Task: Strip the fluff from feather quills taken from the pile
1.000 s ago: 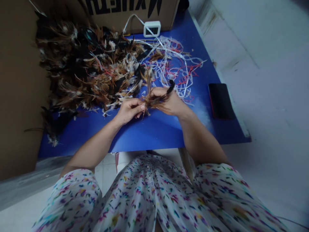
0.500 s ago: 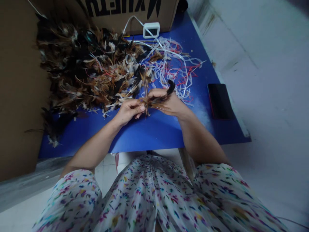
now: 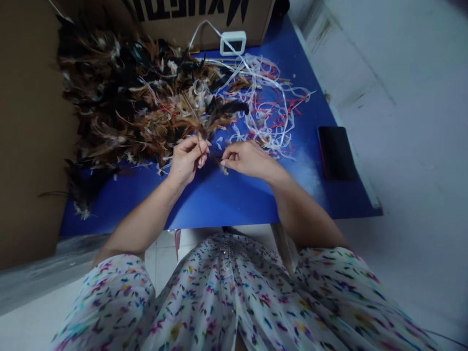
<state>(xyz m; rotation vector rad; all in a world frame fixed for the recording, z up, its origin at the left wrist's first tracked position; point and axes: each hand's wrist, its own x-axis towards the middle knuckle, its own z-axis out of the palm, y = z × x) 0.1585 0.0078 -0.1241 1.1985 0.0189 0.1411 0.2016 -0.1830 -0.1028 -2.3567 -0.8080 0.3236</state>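
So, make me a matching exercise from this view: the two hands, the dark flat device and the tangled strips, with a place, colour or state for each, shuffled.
Column one
1. Left hand
2. Right hand
3. Dark flat device
4. Tangled strips

Column two
A. White and red
B. Pinching a small feathery tuft
C. Near the right edge of the blue table
D. Holding the larger feather bunch

Right pairs: 1-D, 2-B, 3-C, 4-A
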